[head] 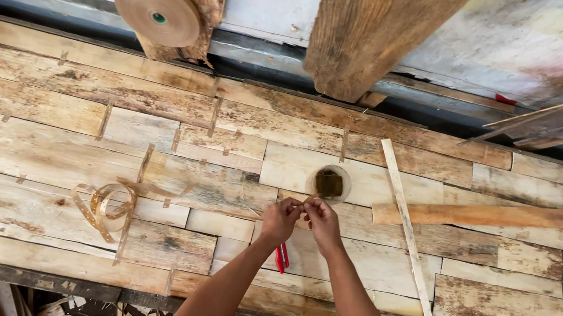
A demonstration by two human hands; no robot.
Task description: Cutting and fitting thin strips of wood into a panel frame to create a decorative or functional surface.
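My left hand (281,220) and my right hand (321,220) meet over a sheet of patched wood veneer (21,206). Both pinch a narrow brown paper tape (151,188) that runs left from my fingers to a loose curl of tape (103,207). Under my left wrist a red-handled tool (281,257) lies on the veneer; only its handles show. Just beyond my fingers stands a small round cup (330,183) with a dark piece inside.
A thin pale wood strip (408,236) lies diagonally at right, crossed by a wider reddish strip (480,216). A round roll of brown tape (158,11) hangs on a rough post at the back. A thick timber (370,34) leans beyond the bench.
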